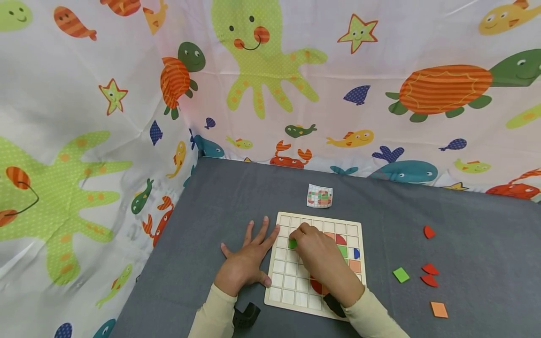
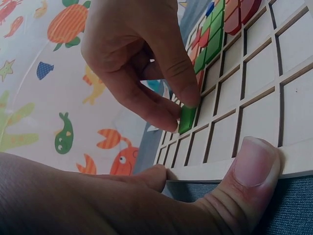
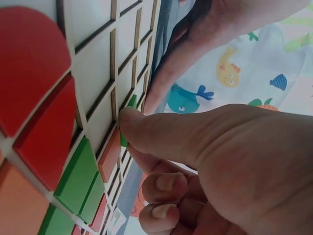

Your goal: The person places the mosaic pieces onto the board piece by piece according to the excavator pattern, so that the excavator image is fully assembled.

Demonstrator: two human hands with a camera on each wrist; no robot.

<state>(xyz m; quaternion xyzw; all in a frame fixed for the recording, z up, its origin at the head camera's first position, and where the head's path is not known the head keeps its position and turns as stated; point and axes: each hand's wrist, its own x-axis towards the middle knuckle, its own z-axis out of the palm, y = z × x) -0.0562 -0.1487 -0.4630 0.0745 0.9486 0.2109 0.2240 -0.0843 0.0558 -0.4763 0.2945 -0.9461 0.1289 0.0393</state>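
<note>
A wooden grid board (image 1: 288, 282) lies on the grey cloth, with red, green, orange and blue tiles in some of its squares. My right hand (image 1: 321, 256) reaches over the board and pinches a green square tile (image 2: 187, 120) between thumb and forefinger, at a square near the left side. That tile stands tilted at the grid in the right wrist view. Fingers spread, my left hand (image 1: 247, 263) rests at the board's left edge, its thumb (image 2: 254, 164) on the rim. The right hand and forearm hide the middle of the board in the head view.
Right of the board lie a loose green square (image 1: 401, 275), an orange square (image 1: 439, 310) and several red pieces (image 1: 429, 269). Behind the board is a small pattern card (image 1: 320, 196). A printed sea-animal curtain (image 1: 270, 117) stands at the back and left.
</note>
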